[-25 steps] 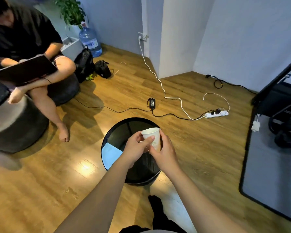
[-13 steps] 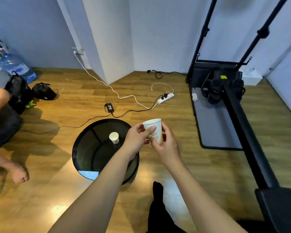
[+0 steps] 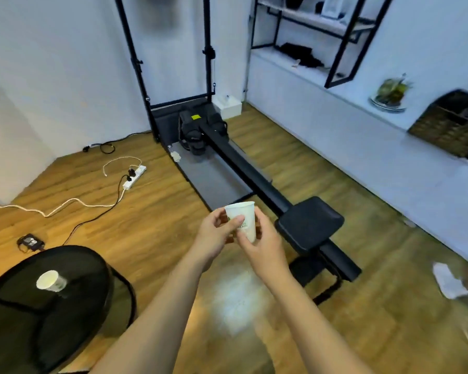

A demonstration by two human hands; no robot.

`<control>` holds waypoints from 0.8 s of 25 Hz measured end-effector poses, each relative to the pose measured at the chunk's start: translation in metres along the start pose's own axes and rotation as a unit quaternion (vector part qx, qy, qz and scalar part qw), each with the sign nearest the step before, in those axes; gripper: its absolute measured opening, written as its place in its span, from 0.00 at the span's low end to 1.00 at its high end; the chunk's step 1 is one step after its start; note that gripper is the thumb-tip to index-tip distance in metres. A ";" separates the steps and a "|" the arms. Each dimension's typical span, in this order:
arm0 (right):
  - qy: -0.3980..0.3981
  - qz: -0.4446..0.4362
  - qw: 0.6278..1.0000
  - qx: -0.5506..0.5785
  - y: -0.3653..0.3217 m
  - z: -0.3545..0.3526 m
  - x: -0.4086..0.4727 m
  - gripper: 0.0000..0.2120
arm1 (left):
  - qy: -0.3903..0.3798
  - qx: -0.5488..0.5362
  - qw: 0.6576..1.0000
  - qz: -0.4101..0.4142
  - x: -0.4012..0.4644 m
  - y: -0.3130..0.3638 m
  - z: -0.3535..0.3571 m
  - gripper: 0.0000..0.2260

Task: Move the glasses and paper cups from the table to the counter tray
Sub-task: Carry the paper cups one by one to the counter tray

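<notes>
I hold a white paper cup [image 3: 243, 218] with a green print upright in front of me, over the wooden floor. My left hand [image 3: 214, 238] pinches its left side and my right hand [image 3: 262, 242] wraps its right side and base. A second paper cup [image 3: 50, 280] stands on the round black glass table [image 3: 19, 314] at the lower left. A long white counter [image 3: 376, 147] runs along the right wall, and a dark woven tray [image 3: 449, 128] sits on it at the far right, blurred.
A black rowing machine [image 3: 254, 184] on a grey mat lies straight ahead, its seat just right of my hands. A power strip [image 3: 134, 177] and cables trail across the floor at left. A glass-domed plate [image 3: 389, 94] stands on the counter. White paper [image 3: 451, 283] lies at right.
My view has swung right, away from the table toward the counter. The seated person has left the view. Both hands still hold the same cup.
</notes>
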State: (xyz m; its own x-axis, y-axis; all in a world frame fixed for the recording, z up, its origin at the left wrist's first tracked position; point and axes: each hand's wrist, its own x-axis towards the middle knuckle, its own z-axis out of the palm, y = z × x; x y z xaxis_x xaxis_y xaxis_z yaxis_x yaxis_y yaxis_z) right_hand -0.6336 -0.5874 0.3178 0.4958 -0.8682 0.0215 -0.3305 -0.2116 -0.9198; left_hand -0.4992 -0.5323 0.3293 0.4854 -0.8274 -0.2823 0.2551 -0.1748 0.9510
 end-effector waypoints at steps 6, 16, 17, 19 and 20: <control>0.131 0.034 0.991 -0.018 0.068 -0.210 -0.062 0.33 | -0.151 0.028 0.988 0.015 -0.023 -0.025 0.224 0.12; 0.259 0.103 0.960 -0.006 0.180 -0.459 -0.147 0.34 | -0.272 0.067 0.959 -0.029 -0.079 -0.078 0.512 0.16; 0.266 0.106 0.958 -0.004 0.188 -0.474 -0.143 0.34 | -0.278 0.069 0.958 -0.028 -0.074 -0.078 0.530 0.16; 0.274 0.107 0.956 0.007 0.203 -0.499 -0.126 0.33 | -0.290 0.070 0.954 -0.030 -0.058 -0.076 0.562 0.15; 0.276 0.108 0.955 0.008 0.210 -0.510 -0.116 0.33 | -0.293 0.068 0.953 -0.030 -0.048 -0.076 0.577 0.14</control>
State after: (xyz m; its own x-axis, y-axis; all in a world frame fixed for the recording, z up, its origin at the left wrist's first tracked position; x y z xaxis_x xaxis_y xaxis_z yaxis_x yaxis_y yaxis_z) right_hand -1.1698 -0.7596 0.3220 -0.0832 -0.9961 0.0291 -0.3624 0.0031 -0.9320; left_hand -1.0239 -0.7876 0.3436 -0.0871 -0.9626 -0.2566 0.1379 -0.2667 0.9539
